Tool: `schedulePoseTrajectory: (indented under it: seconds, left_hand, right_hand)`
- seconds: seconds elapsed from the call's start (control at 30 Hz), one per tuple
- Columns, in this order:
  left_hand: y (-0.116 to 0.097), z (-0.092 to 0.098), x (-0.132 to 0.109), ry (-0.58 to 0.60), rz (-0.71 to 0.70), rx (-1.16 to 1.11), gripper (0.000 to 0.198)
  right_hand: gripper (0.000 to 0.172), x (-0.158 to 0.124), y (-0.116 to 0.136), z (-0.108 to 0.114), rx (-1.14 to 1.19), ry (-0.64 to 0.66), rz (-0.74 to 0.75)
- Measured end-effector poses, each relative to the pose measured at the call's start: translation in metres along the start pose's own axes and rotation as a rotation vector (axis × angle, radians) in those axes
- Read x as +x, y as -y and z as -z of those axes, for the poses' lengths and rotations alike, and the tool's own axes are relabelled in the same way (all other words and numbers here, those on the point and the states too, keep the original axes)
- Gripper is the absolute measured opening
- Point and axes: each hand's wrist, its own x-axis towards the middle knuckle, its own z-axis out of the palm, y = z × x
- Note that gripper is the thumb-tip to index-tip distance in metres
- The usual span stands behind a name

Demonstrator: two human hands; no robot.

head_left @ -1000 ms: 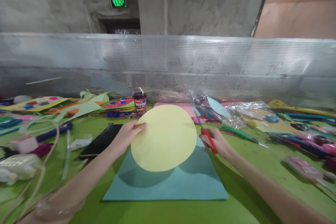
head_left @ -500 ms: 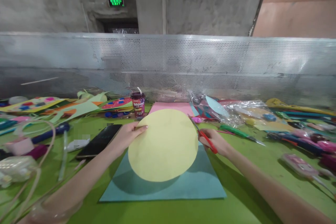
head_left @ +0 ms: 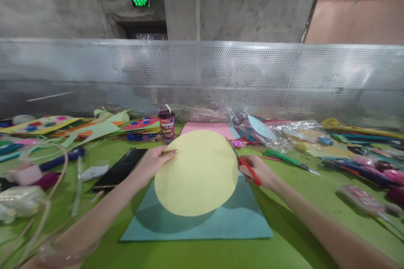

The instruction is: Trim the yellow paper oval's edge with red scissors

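Note:
A large round sheet of pale yellow paper (head_left: 196, 172) is held up in the middle of the view. My left hand (head_left: 159, 159) pinches its upper left edge, thumb in front and the other fingers hidden behind. My right hand (head_left: 260, 171) grips red-handled scissors (head_left: 250, 170), whose blades point up and left along the disc's right edge. Whether the blades touch the paper I cannot tell. Beneath the disc, a blue-green sheet (head_left: 195, 233) lies flat on the green table (head_left: 293, 235). Part of a pink sheet (head_left: 206, 127) shows behind the disc.
On the left lie a black phone (head_left: 121, 169), a cable (head_left: 47, 206) and paper crafts (head_left: 94, 128). A purple cup (head_left: 166, 126) with a straw stands behind. Green scissors (head_left: 288, 159), plastic wrapping (head_left: 280, 132) and a pink device (head_left: 361, 199) are on the right. A perforated metal panel (head_left: 202, 75) borders the back.
Hardly anything differs. The view has shifted very slightly, and the disc's lower edge sits a touch higher. Both hands keep their grips.

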Motion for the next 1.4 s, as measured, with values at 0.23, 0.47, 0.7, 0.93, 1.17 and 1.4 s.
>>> schedulePoseTrajectory:
  seconds: [0.23,0.47,0.7,0.93,1.17,1.4]
  left_hand:
    - [-0.0003,0.0005,0.0013,-0.009,0.013,-0.010,0.034]
    - [0.0020,0.0014,0.0025,0.014,0.008,-0.051,0.037]
    - [0.0036,0.0013,0.0020,0.027,0.006,-0.051,0.033]
    - [0.0061,0.0039,0.0058,0.012,-0.016,-0.040,0.036]
    - [0.0018,0.0040,0.0048,-0.023,0.029,-0.012,0.030]
    - [0.0071,0.0059,0.0078,-0.012,-0.003,-0.027,0.037]
  right_hand:
    - [0.009,-0.0005,0.0021,0.0003,-0.004,0.003,0.004]
    - [0.008,-0.0004,0.0027,-0.0006,-0.005,0.014,0.014]
    - [0.012,-0.0003,0.0033,-0.0021,-0.030,-0.018,-0.002]
    - [0.013,0.0003,0.0030,-0.0014,-0.093,-0.042,-0.015]
    - [0.014,0.0009,0.0024,-0.0002,-0.099,-0.023,-0.033]
    - [0.013,0.0033,-0.0024,-0.0008,-0.118,-0.048,-0.023]
